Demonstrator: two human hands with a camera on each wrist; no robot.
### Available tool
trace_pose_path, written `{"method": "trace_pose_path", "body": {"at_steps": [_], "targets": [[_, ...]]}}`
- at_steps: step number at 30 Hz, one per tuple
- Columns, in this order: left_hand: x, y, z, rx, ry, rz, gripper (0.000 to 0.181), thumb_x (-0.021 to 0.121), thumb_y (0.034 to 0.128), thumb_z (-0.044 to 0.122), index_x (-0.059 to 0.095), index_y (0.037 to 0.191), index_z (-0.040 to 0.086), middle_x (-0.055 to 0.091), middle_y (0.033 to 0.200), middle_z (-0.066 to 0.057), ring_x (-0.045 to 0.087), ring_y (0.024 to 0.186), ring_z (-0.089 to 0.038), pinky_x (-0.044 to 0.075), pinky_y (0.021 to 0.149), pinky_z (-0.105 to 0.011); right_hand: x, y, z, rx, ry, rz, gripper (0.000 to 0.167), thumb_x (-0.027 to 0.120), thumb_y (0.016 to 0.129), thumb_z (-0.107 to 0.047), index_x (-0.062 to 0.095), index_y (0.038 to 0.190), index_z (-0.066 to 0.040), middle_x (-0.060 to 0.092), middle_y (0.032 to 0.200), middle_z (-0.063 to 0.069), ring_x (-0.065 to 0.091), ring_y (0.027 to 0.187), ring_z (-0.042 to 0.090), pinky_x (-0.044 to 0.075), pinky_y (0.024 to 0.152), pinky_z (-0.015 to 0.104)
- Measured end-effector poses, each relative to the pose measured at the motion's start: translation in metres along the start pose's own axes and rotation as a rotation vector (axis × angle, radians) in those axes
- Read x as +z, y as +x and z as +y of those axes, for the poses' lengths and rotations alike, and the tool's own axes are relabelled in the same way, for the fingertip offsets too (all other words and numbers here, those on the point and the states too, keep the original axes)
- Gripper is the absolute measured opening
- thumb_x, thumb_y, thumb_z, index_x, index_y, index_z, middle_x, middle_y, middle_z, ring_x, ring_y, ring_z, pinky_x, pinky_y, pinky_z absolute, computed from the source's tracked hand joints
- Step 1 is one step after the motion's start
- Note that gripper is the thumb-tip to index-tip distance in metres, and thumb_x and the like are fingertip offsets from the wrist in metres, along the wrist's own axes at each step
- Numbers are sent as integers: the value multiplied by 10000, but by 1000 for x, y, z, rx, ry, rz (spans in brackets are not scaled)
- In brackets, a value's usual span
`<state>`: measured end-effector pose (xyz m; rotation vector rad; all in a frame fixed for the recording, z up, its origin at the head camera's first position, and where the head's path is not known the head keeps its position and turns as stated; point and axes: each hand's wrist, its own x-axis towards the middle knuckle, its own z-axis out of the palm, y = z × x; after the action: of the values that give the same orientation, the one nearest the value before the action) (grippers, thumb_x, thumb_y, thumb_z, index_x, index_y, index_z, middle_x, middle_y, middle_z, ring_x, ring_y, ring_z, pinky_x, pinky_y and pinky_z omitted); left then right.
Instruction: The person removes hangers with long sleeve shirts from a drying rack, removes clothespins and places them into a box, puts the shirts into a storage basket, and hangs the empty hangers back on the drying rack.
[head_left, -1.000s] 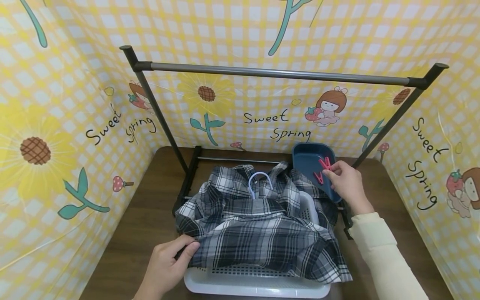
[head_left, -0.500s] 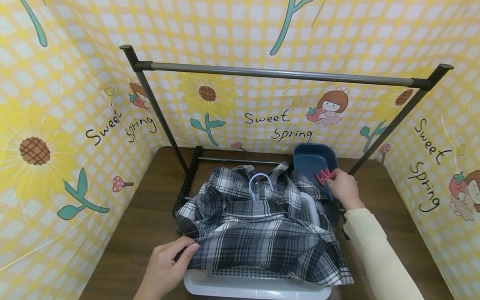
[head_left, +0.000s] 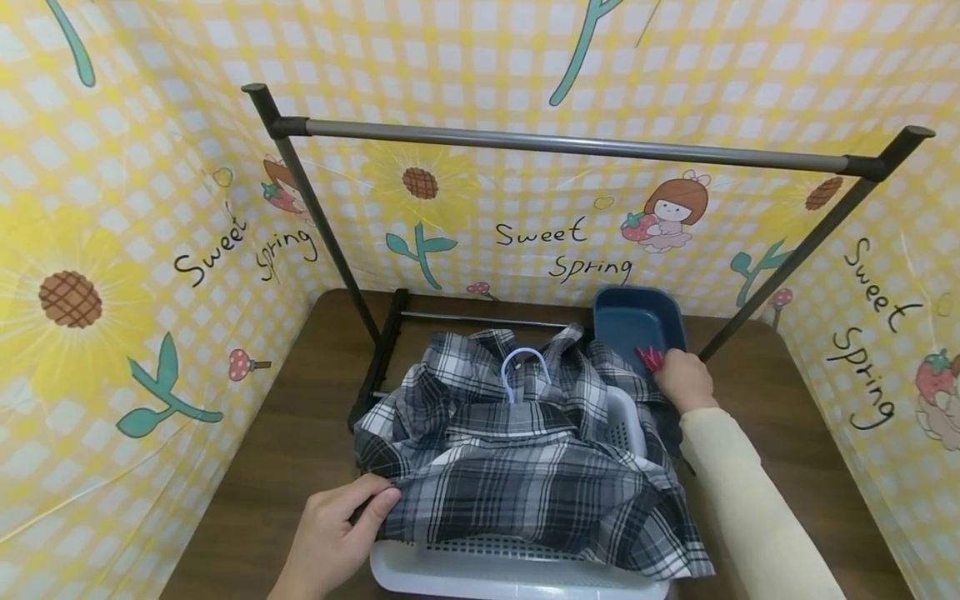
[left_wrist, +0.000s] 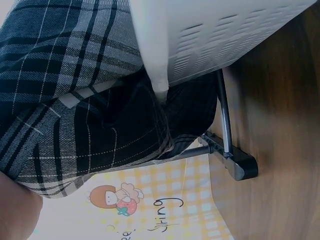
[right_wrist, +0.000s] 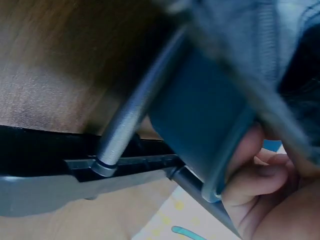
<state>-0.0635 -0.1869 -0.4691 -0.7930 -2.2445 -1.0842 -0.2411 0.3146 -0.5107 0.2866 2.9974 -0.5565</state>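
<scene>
A black, grey and white plaid shirt (head_left: 510,483) lies draped over a white plastic basket (head_left: 517,575), with a pale hanger hook (head_left: 525,357) rising at its collar. My left hand (head_left: 333,529) pinches the shirt's left edge between thumb and forefinger. At the back right, my right hand (head_left: 686,381) reaches into a dark blue tray (head_left: 637,312). Pink clothespins (head_left: 649,358) stick out at its fingertips; their exact number is unclear. In the right wrist view the curled fingers (right_wrist: 252,185) lie by the tray's rim, and the clothespins are hidden there.
A black and grey metal rack (head_left: 570,146) stands over the brown wooden table (head_left: 255,475), its top bar running across above the shirt. Yellow checked cloth (head_left: 465,92) with printed flowers surrounds the table on the visible sides.
My right hand has lowered deeper into the blue tray, and the clothespins at its fingertips now sit bunched together. My left hand keeps its pinch on the shirt. The view has shifted slightly.
</scene>
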Motion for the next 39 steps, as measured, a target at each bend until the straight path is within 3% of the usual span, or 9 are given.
{"method": "trace_pose_path", "body": {"at_steps": [5,17,24,30,39], "targets": [[0,2,-1,-4,-5,0,183,769,830,-9,675,877,141,670,773,69,633,642,-58,489,583,-194,2,3,1,12,-6,-71,172,570,902,-84,631,838,64,624,972,345,621,820,461,510,667,594],[-2,5,0,-33,-20,-23,229,765,814,-41,678,884,159,675,788,81,641,661,-51,500,605,-194,16,9,1,10,-60,-115,268,452,940,-46,635,1002,140,588,1083,405,609,944,531,511,726,643],[-3,6,2,-47,-34,-33,256,760,798,-69,680,891,156,674,789,75,637,663,-52,504,615,-197,26,18,5,40,-46,-94,248,510,945,-101,646,911,104,603,1045,397,621,906,523,515,704,630],[-2,5,0,-60,-34,-37,250,761,812,-55,681,895,166,669,799,85,629,668,-44,502,623,-194,26,21,4,20,-62,-46,264,575,960,-148,644,839,77,626,976,375,633,870,520,517,686,620],[-2,3,1,-77,-46,-47,308,759,782,-104,672,896,169,654,801,97,614,670,-30,496,624,-184,24,26,-3,16,-64,-27,298,622,974,-196,646,855,77,633,910,339,638,821,492,513,659,597]]}}
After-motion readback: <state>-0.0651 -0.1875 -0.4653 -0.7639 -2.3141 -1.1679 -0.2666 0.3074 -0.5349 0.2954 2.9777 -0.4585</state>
